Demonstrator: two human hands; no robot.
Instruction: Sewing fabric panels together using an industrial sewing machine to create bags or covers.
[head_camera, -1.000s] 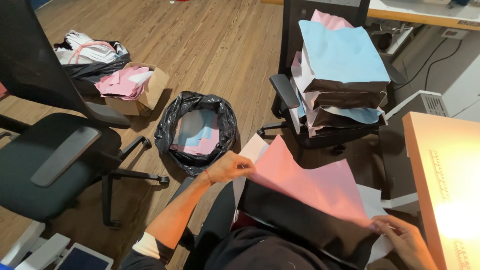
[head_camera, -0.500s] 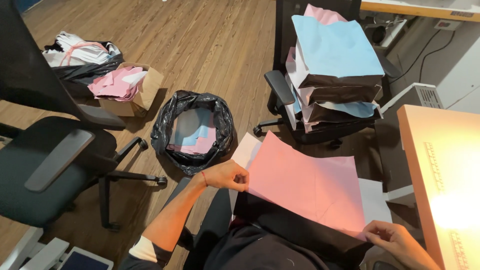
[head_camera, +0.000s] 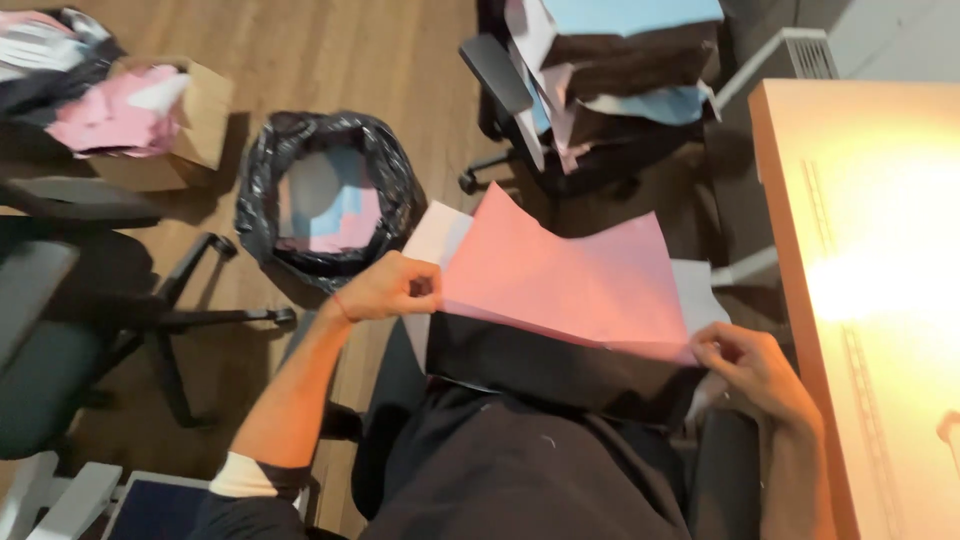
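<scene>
A large pink paper sheet lies tilted up over my lap. My left hand pinches its left edge, and my right hand pinches its lower right corner. Under the pink sheet lies a black sheet, and white sheets stick out behind it at left and right. Both hands are closed on the paper's edges.
A bin lined with a black bag holds pink and blue paper on the wood floor ahead. An office chair carries a stack of blue, pink and dark sheets. A cardboard box with pink paper stands at left. A desk runs along the right; another chair is at left.
The pink sheet has lifted at its far edge, away from the black sheet beneath. My hands have kept their hold on its edges, and my view has moved closer and tilted down.
</scene>
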